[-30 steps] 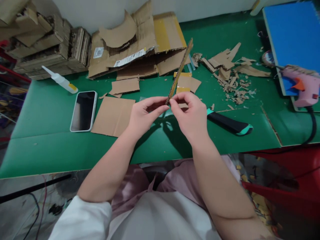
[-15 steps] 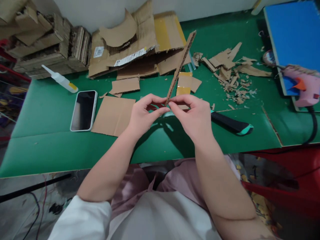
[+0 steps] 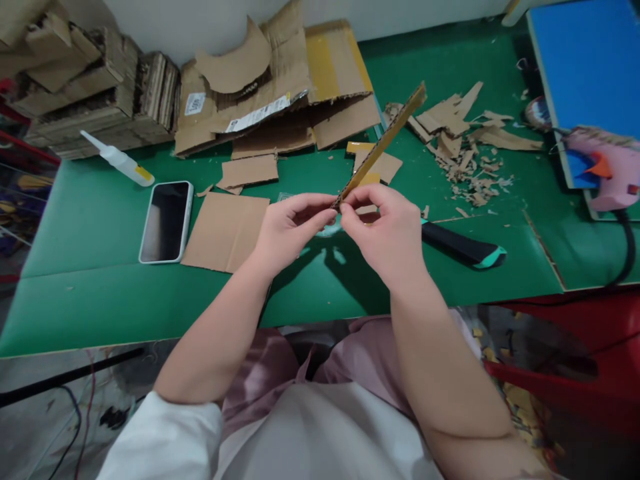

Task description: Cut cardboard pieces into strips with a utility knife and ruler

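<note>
A narrow cardboard strip (image 3: 381, 148) slants up and to the right from my fingertips, its yellow-taped face showing. At the strip's near end, my left hand (image 3: 290, 230) pinches it between thumb and fingers. My right hand (image 3: 384, 230) grips the same end just beside, its thumb against the edge. Both hands are raised over the green table, casting shadows on it. To the left of my left hand lies a flat cardboard square (image 3: 225, 230). A black and teal knife handle (image 3: 463, 247) rests right of my right hand, its front part hidden behind the hand.
Left are a phone (image 3: 167, 222) and a glue bottle (image 3: 120, 160). Stacked cardboard (image 3: 95, 100) and a flattened box (image 3: 280, 87) stand at the back. Cardboard scraps (image 3: 465, 147) lie right, near a pink glue gun (image 3: 605, 167) and a blue board (image 3: 590, 60). The green table's (image 3: 125, 307) front edge is close.
The strip has tipped over to the right and turned, so its yellow-taped face now shows instead of its brown side. Both hands stay at nearly the same place.
</note>
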The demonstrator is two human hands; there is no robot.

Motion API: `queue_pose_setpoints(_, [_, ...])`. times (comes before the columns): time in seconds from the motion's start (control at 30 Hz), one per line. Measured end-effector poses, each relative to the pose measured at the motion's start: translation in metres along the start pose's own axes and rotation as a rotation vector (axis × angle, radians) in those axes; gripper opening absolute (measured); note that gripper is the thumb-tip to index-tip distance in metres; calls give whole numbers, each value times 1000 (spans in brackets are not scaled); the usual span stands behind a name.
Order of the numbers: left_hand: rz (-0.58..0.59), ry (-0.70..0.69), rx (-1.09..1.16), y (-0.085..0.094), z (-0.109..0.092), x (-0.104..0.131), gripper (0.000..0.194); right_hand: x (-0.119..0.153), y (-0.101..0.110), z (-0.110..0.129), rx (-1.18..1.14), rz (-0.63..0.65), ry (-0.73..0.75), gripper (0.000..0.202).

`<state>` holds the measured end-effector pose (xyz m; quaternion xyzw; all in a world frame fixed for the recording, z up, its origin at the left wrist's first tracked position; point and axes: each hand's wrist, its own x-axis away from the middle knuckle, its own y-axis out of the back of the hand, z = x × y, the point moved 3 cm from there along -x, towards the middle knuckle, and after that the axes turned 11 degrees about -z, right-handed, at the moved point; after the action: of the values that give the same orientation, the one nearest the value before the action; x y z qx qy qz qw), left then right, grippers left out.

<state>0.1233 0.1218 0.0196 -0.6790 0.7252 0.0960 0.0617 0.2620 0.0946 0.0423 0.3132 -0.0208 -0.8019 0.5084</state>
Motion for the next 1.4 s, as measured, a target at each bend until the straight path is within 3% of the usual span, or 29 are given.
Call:
queue_pose_setpoints(0.43, [-36, 28, -16, 0, -2, 1, 15, -3, 1, -4, -124, 117, -97, 5])
queue_pose_setpoints(0.7, [-38, -54, -35, -1, 2, 2, 20, 1, -2, -6, -85, 15, -100, 14])
queue_pose_setpoints(1.13, [-23, -90, -159, -1, 4, 2, 19, -2, 1, -12, -15, 191, -19, 12])
queue_pose_setpoints(1.4, [-31, -142, -189, 0, -1, 2, 17, -1, -2, -11, 34, 86, 8, 11])
